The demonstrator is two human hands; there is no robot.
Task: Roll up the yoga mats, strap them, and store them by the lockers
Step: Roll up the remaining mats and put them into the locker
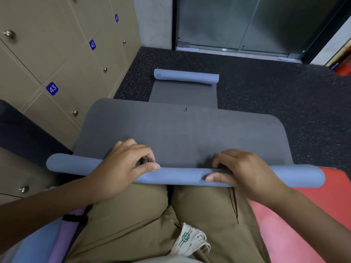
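Right now your left hand (121, 166) and right hand (245, 171) both curl over the rolled near end of the grey mat (182, 130) (blue underside outward), thumbs pressing the roll (178, 176), which lies across your knees near the lockers (47, 59).

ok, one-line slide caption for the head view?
Both hands, left and right, roll the near grey-blue foam yoga mat beside tan lockers.

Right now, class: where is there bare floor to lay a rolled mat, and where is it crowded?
Free: the speckled floor right of the far mat, up to the glass door. Crowded: near the knees, where both hands grip the near mat's roll, flanked by lockers and red mat.
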